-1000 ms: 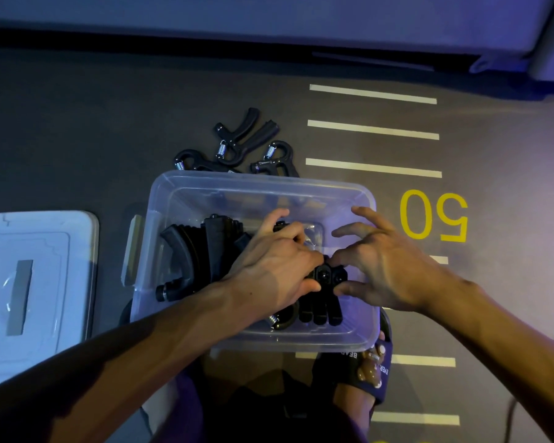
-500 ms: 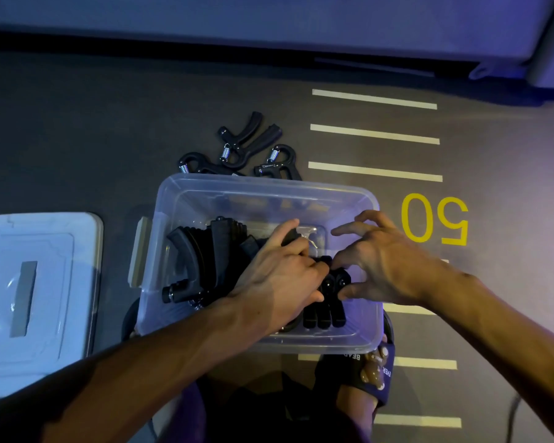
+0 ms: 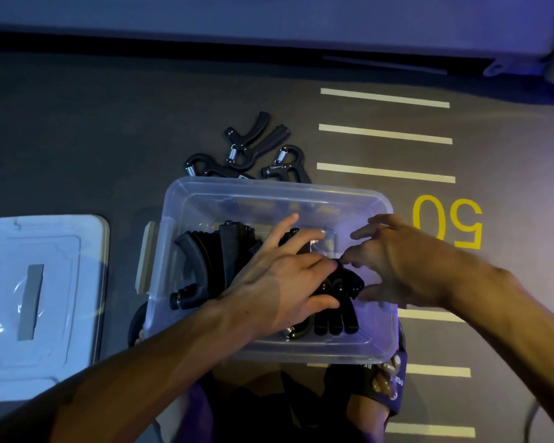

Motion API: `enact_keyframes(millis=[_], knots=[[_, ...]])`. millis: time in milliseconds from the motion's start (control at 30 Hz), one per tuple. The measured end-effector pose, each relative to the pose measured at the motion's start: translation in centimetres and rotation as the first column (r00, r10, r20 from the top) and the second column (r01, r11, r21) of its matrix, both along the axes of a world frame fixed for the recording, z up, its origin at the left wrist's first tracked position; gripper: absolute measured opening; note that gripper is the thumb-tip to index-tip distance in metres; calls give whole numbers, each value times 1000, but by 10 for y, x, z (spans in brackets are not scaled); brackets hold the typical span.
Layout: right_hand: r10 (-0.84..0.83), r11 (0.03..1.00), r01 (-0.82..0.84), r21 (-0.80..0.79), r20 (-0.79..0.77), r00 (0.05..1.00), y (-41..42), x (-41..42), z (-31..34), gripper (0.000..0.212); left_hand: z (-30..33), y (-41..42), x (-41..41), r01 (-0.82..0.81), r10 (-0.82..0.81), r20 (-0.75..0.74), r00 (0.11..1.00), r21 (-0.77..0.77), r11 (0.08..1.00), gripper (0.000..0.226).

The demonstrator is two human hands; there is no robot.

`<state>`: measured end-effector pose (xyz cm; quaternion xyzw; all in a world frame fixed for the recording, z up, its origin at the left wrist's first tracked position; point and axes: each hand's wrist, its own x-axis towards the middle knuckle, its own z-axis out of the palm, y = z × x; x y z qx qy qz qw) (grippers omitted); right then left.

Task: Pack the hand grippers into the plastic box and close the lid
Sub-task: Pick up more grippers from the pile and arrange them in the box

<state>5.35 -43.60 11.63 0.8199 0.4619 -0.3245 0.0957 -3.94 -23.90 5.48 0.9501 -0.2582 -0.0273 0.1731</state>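
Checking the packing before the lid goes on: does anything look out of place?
Yes. Three hand grippers lie on the floor beyond the plastic box, unpacked. The lid lies off to the left. Both hands are arranging grippers inside.

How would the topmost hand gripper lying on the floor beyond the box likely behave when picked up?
The hand gripper looks like rigid black plastic, so probably stiff, not floppy. Its exposed spring suggests the two splayed handles may flex together under a squeeze. Its flat, forked shape makes rolling unlikely. It touches a neighbouring gripper and may drag it.
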Motion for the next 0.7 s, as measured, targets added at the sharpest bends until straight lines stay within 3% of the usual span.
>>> enact_keyframes(millis=[100,167,267,367,433,533,633,700], knots=[[-51,998,52,23,-42,998,9,11,19,41,5,10,3,-69,79,55,995,-163,984,40],[-118,977,123,173,-36,992,23,23,34,27,10,23,9,-122,144,94,985,-213,969,33],[-229,831,226,508,-57,972,51,51,35,20,17,51,21,-222,266,142,953,-266,938,26],[-358,757,335,561,-74,931,82,91,4,21,18,82,32,-333,388,139,911,-305,892,22],[-411,799,383,465,-43,911,98,120,-33,24,17,102,37,-400,446,114,888,-289,870,21],[-389,908,384,165,-5,921,113,149,-83,18,11,123,38,-487,517,54,854,-263,833,21],[-422,902,393,-181,-169,891,118,161,-103,30,5,134,35,-571,588,-54,807,-320,756,19],[-456,875,379,-303,-250,854,117,160,-108,33,3,137,33,-610,609,-133,782,-359,706,19]])
